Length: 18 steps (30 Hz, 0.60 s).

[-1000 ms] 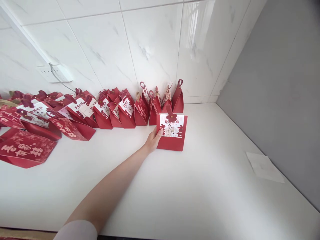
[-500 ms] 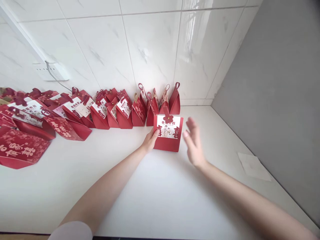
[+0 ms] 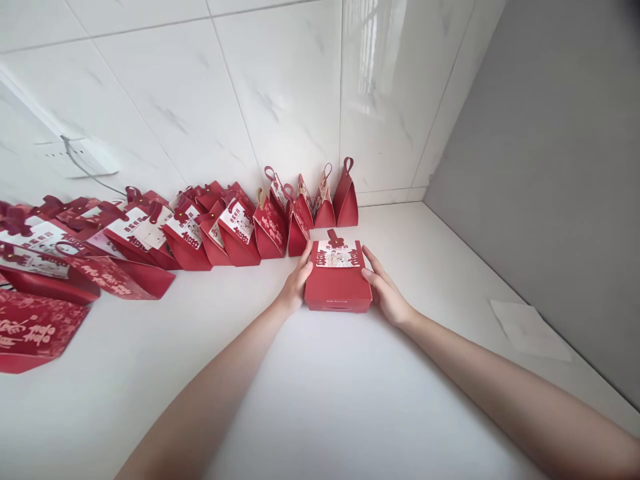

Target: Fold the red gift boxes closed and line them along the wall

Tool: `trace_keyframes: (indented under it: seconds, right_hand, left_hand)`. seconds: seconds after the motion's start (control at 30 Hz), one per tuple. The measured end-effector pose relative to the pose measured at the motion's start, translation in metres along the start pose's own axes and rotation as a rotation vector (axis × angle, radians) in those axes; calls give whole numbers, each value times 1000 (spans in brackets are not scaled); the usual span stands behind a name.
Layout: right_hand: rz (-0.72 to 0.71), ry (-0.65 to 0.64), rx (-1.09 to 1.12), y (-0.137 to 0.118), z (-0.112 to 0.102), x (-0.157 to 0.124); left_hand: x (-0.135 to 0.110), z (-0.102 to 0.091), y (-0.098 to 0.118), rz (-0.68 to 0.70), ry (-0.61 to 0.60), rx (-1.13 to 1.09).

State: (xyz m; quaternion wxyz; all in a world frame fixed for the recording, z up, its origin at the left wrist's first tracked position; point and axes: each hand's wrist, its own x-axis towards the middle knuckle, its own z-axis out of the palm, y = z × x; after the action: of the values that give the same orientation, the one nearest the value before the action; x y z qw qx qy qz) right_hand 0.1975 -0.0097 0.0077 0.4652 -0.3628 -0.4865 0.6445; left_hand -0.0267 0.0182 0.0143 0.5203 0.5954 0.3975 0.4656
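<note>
A red gift box [image 3: 339, 285] with a white picture label and a red flower clasp stands on the white counter [image 3: 310, 400], leaning back. My left hand [image 3: 296, 285] grips its left edge, thumb on the front. My right hand [image 3: 385, 290] presses against its right edge with fingers stretched along the side. Both hands hold the box between them. Behind it, a row of red gift bags [image 3: 280, 220] leans against the tiled wall.
More red gift bags [image 3: 125, 233] and flat red boxes [image 3: 35, 327] crowd the left of the counter. A wall socket with a cable [image 3: 75, 157] sits on the left wall. A white paper sheet [image 3: 530, 320] lies by the grey right wall [image 3: 550, 167].
My right hand came into view and closed onto the box's right side. The box tipped back from upright and slid slightly nearer. The left hand stayed on its left edge.
</note>
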Motion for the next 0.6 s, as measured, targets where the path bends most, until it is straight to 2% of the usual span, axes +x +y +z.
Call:
trace_keyframes:
  seconds: [0.07,0.13,0.2,0.27,0.47,0.6]
  right_hand:
    - [59,30,22,-1,-1,3]
    - [112,70,58,-2,-1,6]
    - [151,103,116,-5,-2,8]
    - [170,114,180,-8,-2,8]
    - [167,58,179,-8,-4,3]
    - [139,49,199,-6,-4,3]
  left_hand:
    - [0,-2,-1,-101,-50,3]
    - [-2,-3,0,-169,-152,3]
    - [-6,-3,1,-127,-277,12]
    - [-10,-1,3,-56,-350,40]
    - [-12,5,1,-78,-230,80]
    - [-10,2,0,4,-315,91]
